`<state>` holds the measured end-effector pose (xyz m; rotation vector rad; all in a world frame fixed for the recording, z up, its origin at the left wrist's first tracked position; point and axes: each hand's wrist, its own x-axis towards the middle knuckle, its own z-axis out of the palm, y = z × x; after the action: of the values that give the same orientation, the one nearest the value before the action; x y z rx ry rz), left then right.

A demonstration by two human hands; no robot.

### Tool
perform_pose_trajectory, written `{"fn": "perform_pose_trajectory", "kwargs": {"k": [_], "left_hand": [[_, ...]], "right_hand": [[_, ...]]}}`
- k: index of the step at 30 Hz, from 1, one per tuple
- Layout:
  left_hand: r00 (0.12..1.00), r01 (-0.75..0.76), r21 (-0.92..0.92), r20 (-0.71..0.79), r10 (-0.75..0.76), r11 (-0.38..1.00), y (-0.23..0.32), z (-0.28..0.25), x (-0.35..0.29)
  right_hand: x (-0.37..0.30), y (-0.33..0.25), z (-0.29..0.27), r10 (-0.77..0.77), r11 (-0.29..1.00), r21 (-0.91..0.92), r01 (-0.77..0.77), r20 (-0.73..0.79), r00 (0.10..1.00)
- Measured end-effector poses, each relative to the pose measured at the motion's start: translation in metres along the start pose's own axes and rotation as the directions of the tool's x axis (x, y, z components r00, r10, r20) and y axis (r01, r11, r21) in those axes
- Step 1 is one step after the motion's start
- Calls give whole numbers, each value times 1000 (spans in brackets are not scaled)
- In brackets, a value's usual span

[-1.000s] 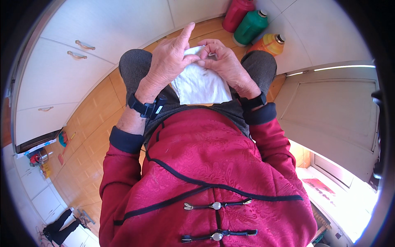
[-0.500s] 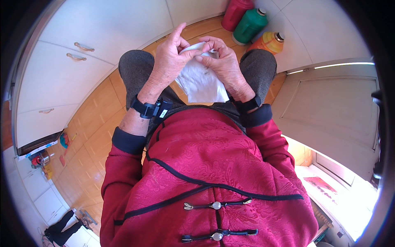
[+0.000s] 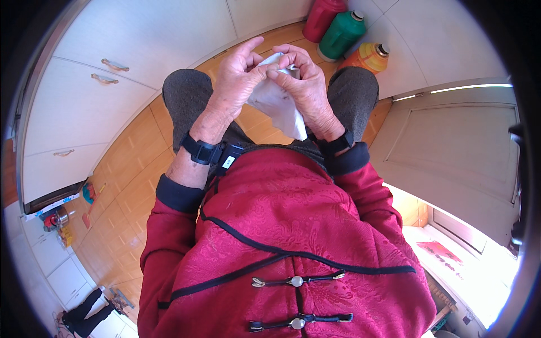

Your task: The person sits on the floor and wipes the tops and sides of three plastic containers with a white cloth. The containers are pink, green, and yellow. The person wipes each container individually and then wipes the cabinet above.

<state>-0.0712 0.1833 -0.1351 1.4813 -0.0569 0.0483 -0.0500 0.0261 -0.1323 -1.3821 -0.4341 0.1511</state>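
Observation:
A thin, crinkled white sheet (image 3: 279,106) hangs between my hands, above the gap between my knees. Whether it is paper, cloth or a plastic bag, I cannot tell. My left hand (image 3: 236,79) pinches its upper edge with the thumb, while the index finger points up and away. Close beside it, my right hand (image 3: 305,84) also grips the top, its thumb and bent fingers closed on the edge. The two thumbs nearly meet there. The sheet's lower end tapers to a corner near my right wrist.
Three flasks, red (image 3: 324,19), green (image 3: 342,35) and orange (image 3: 366,58), stand on the floor beyond my right knee. White cabinets (image 3: 152,34) with handles line the far left. A pale panel door (image 3: 451,146) is at the right. A red-handled tool (image 3: 87,217) lies on the wooden floor.
The sheet's lower part has folded narrower and swung toward my right wrist; it hung wide and flat before. Both hands have shifted slightly, still gripping its top edge.

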Motion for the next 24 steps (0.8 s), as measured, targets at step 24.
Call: {"fn": "perform_pose_trajectory", "kwargs": {"k": [24], "left_hand": [[975,220,-512,137,-174,830,3,15,2]], "right_hand": [[4,-12,-17,-113,993,7,114,-61,992]]}}
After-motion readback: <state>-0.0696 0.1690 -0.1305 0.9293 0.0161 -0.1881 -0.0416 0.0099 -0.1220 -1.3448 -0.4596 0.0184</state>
